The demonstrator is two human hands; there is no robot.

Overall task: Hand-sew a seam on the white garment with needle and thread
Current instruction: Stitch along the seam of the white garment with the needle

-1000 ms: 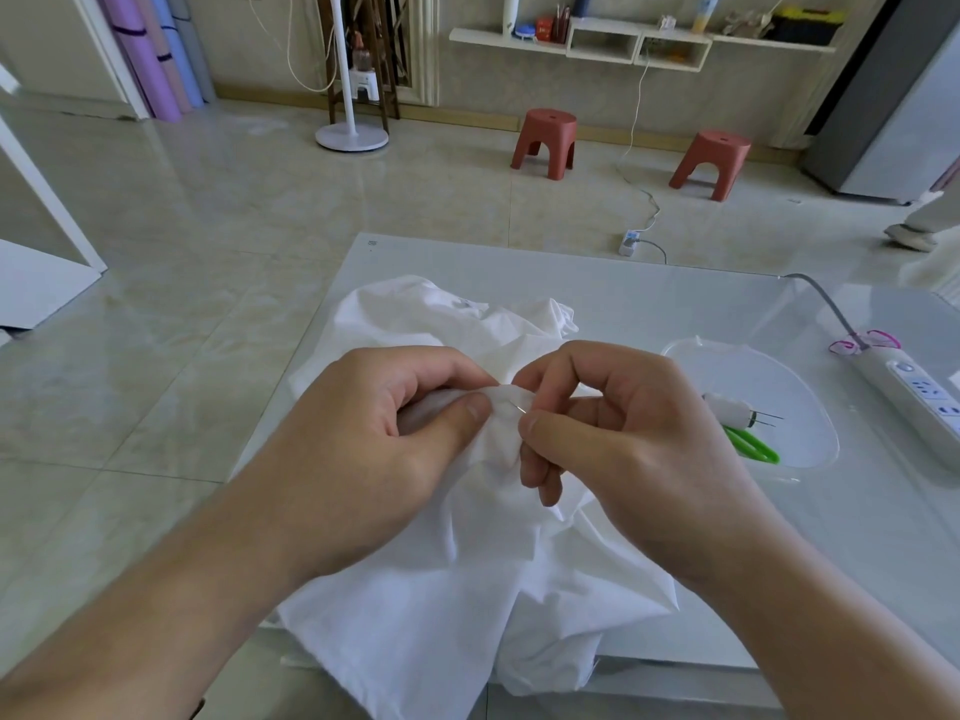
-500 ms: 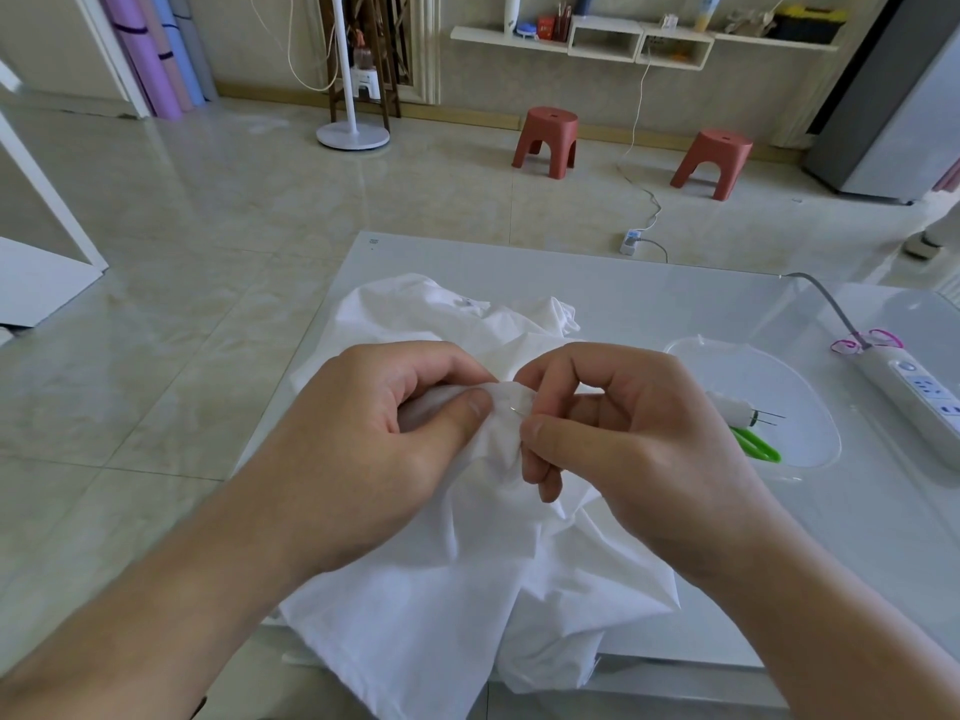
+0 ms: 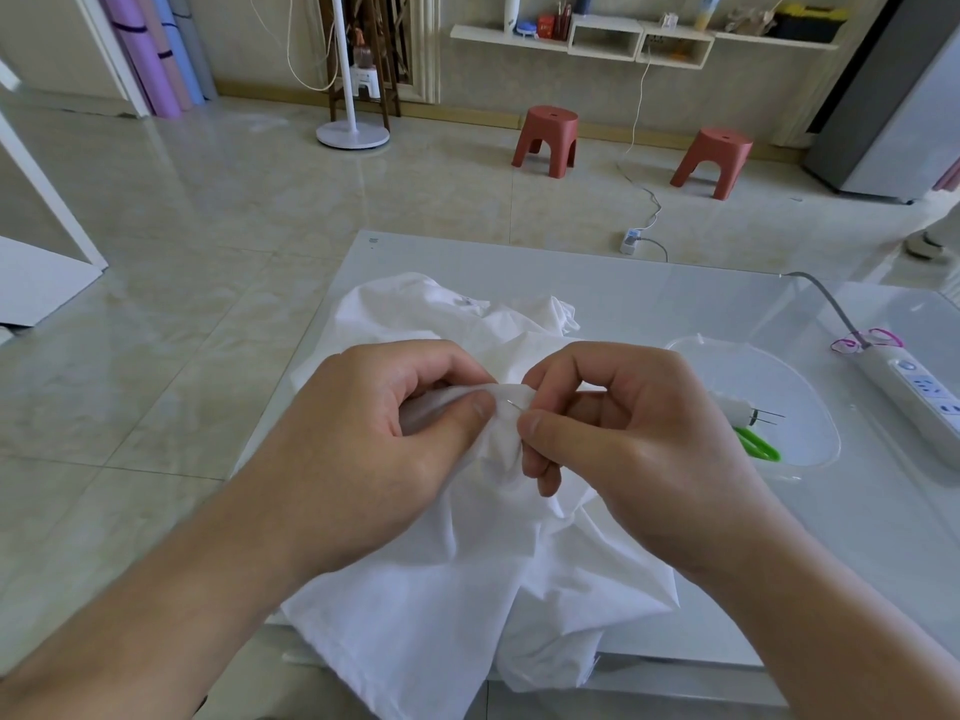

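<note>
The white garment lay crumpled on the pale bench, its near edge hanging over the front rim. The left hand gripped a raised fold of the cloth, thumb on top and fingers curled round it. The right hand met it just beside that fold, with its grip clamped on the needle, thumb and forefinger pinched together so that only a short silver length showed against the cloth. The thread was too fine to make out. To the right on the bench sat a clear plastic tray holding a white tool with two metal prongs and a green-handled item. A white power strip lay further right, and two red stools stood on the floor beyond
</note>
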